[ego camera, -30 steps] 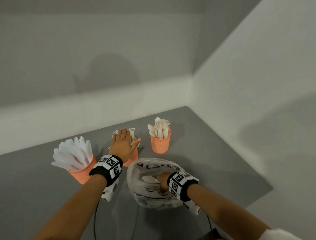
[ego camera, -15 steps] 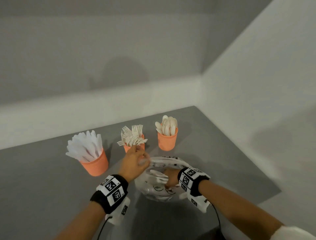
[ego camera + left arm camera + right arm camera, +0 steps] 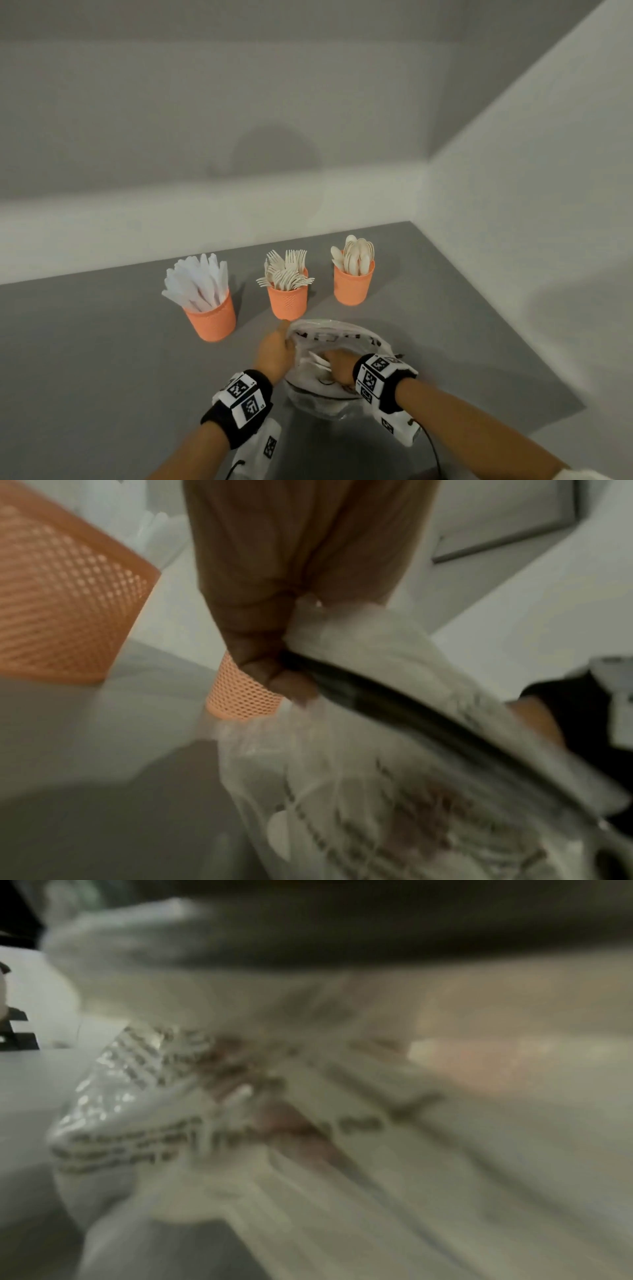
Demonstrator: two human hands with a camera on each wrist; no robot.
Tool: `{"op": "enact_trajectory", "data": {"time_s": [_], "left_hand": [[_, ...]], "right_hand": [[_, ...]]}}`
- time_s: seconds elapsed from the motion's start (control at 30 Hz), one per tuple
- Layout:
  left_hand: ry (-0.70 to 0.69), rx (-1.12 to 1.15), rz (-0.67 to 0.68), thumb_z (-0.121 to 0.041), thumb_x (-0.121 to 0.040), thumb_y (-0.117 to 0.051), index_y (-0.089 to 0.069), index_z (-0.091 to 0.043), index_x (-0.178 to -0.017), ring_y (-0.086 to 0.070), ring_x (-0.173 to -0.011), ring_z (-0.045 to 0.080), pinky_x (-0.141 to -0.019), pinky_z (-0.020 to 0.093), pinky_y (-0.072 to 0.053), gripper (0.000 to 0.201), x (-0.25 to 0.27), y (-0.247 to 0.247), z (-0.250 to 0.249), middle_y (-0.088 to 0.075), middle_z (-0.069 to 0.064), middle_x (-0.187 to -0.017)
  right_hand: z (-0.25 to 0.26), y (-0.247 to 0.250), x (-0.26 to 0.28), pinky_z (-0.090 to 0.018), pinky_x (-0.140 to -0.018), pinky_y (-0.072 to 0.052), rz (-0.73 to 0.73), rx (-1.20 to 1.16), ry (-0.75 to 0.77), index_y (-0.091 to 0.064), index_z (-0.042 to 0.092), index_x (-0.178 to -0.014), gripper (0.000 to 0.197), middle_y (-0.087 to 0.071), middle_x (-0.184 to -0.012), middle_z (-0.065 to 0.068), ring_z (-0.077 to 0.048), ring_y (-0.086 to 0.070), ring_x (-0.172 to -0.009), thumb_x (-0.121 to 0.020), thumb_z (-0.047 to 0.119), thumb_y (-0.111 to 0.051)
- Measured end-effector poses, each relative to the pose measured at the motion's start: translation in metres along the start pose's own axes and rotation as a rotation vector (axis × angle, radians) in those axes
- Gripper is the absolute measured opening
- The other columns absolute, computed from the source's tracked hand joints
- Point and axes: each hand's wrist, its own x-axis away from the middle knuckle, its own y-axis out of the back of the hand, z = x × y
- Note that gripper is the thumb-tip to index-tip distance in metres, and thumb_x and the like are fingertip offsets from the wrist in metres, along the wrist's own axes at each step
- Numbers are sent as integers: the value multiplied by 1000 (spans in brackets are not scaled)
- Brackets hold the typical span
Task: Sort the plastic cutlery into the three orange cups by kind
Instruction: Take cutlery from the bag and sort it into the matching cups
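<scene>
Three orange cups stand in a row: the left cup (image 3: 212, 320) holds white knives, the middle cup (image 3: 288, 303) forks, the right cup (image 3: 352, 286) spoons. Just in front of them lies a clear printed plastic bag (image 3: 337, 337) with white cutlery (image 3: 318, 359) inside. My left hand (image 3: 274, 353) pinches the bag's left rim; the left wrist view shows the fingers (image 3: 270, 666) curled on the plastic (image 3: 359, 647). My right hand (image 3: 337, 368) is inside the bag's mouth. Its fingers are hidden there and the right wrist view is blurred, showing only the bag (image 3: 137, 1110).
The grey table (image 3: 102, 359) ends at white walls behind the cups and on the right. Its right edge (image 3: 534, 363) runs diagonally near my right forearm. Two cups, the near one (image 3: 68, 601) and the far one (image 3: 240, 696), stand close beside my left hand.
My left hand has come back from the top of the fork cup to the bag and taken hold of its rim. The right hand has stayed inside the bag.
</scene>
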Motion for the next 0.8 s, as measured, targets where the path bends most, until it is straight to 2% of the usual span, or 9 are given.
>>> {"op": "enact_trajectory", "data": {"time_s": [0.1, 0.17, 0.3, 0.43, 0.53, 0.6, 0.67, 0.73, 0.8], "left_hand": [[26, -116, -86, -1, -91, -39, -46, -6, -126, -60, -100, 36, -84, 37, -43, 37, 1, 7, 10, -64, 20, -108], [54, -158, -75, -2, -89, -37, -45, -9, -125, -59, -99, 35, -84, 38, -45, 37, 3, 8, 15, -63, 19, -107], [76, -150, -57, -4, -91, -37, -45, -9, -122, -59, -98, 36, -84, 38, -44, 32, 3, 7, 17, -61, 20, -107], [96, -90, -49, -2, -92, -38, -49, -4, -111, -58, -96, 35, -78, 34, -41, 22, 2, 7, 19, -62, 22, -105], [203, 58, -13, -12, -96, -40, -43, -9, -98, -59, -90, 34, -66, 33, -44, 5, 3, 10, 14, -59, 20, -102], [292, 236, -7, -18, -97, -40, -42, -8, -98, -57, -77, 28, -48, 30, -48, 10, 2, 10, 8, -55, 18, -98], [339, 394, 5, -21, -98, -41, -41, -8, -99, -55, -71, 19, -41, 25, -48, 13, 3, 11, -1, -53, 13, -95], [362, 517, 36, -24, -98, -41, -43, -8, -100, -59, -74, 20, -47, 29, -54, 17, 2, 11, -7, -55, 12, -97], [379, 567, 83, -27, -98, -41, -46, -8, -97, -62, -73, 23, -47, 32, -56, 20, 1, 12, -10, -58, 13, -96]], "right_hand": [[4, 7, 3, -33, -83, -42, -9, -33, 22, -53, 3, -122, 38, -60, -122, -15, -30, -57, -107, -84, 4, -54], [5, 13, 8, -31, -85, -41, -43, -80, 67, -52, 7, -123, 39, -60, -122, -13, -26, -56, -102, -85, 9, -56], [-3, 15, 15, -27, -87, -39, -122, -194, 145, -53, 11, -123, 36, -60, -122, -13, -28, -55, -112, -87, 17, -58], [-10, 18, 15, -30, -87, -47, -223, -392, 159, -56, 13, -117, 37, -65, -104, -4, -19, -61, -94, -82, 21, -65], [-12, 24, 13, -33, -74, -51, -218, -601, 184, -59, 12, -96, 15, -63, -67, 2, -7, -59, -57, -84, 18, -65], [-7, 32, 14, -31, -68, -53, -228, -713, 207, -60, 14, -80, 9, -62, -56, 6, -4, -56, -49, -84, 18, -67], [1, 42, 13, -21, -57, -49, -245, -779, 240, -58, 15, -70, 17, -58, -46, 9, -2, -53, -43, -85, 18, -66], [7, 52, 11, -18, -55, -46, -267, -806, 242, -63, 5, -74, 23, -57, -46, 8, -2, -52, -42, -86, 23, -66], [11, 63, 8, -18, -54, -45, -303, -846, 268, -62, -6, -87, 30, -55, -51, 8, -1, -51, -44, -85, 23, -67]]}}
